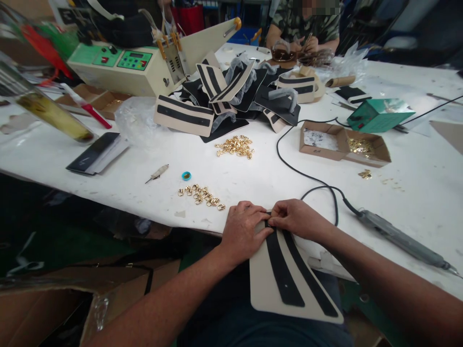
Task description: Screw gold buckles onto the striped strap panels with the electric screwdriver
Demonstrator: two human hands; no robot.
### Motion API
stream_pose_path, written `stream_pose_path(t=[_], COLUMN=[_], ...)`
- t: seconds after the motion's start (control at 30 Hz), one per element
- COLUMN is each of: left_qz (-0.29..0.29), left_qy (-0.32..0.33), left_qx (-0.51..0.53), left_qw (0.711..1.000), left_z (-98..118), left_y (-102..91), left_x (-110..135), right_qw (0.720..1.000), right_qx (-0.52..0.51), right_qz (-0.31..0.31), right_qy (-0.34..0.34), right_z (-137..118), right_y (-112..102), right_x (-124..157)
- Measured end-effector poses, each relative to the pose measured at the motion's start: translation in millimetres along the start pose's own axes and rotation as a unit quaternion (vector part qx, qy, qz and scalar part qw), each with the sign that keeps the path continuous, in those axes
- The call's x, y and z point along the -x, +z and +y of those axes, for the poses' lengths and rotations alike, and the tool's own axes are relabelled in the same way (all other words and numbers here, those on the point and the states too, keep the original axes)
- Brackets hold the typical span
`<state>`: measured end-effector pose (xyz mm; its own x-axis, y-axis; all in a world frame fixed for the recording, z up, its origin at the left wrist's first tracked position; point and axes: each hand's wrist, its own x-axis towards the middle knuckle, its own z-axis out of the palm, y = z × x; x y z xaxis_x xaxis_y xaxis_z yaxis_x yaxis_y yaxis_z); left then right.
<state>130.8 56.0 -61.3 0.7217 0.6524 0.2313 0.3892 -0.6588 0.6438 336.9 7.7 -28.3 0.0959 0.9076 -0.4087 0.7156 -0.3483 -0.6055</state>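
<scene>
A beige panel with two black strips hangs over the table's front edge toward my lap. My left hand grips its far left part, thumb and fingertips pressed on the near end of one black strip. Close against it, my right hand pinches at that strip's far end; whatever lies between those fingers is hidden. A small hole shows near the strip's lower end. Left of my hands lie loose gold D-ring fittings, with a larger heap of gold fittings behind them.
Similar panels are piled at the back. A corded electric screwdriver lies right, its black cable curving across the table. Cardboard trays, a green power box, an awl and a beige machine stand around. Another person works opposite.
</scene>
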Motion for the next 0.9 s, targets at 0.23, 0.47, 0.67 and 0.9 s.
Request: stream_pose_path(t=[0.23,0.47,0.67,0.9], left_qz=[0.009,0.020,0.020,0.025], left_qy=[0.001,-0.005,-0.012,-0.006], left_qx=[-0.014,-0.015,-0.008,-0.017], left_qw=[1.000,1.000,1.000,1.000], left_z=[2.2,-0.1,1.2,2.6], left_y=[1.4,4.3,1.8,2.3], left_x=[-1.0,-1.8,-4.0,-2.7], right_qw=[0.994,0.916,0.919,0.930], right_qx=[-0.093,0.197,0.262,0.186], right_qz=[0.033,0.348,0.267,0.308], right_qy=[-0.042,0.043,0.125,0.077], right_z=[1.2,118.0,225.1,214.9], right_y=[-5.8,-65.1,-86.7,-95.7], right_x=[20.0,107.4,158.5,164.9])
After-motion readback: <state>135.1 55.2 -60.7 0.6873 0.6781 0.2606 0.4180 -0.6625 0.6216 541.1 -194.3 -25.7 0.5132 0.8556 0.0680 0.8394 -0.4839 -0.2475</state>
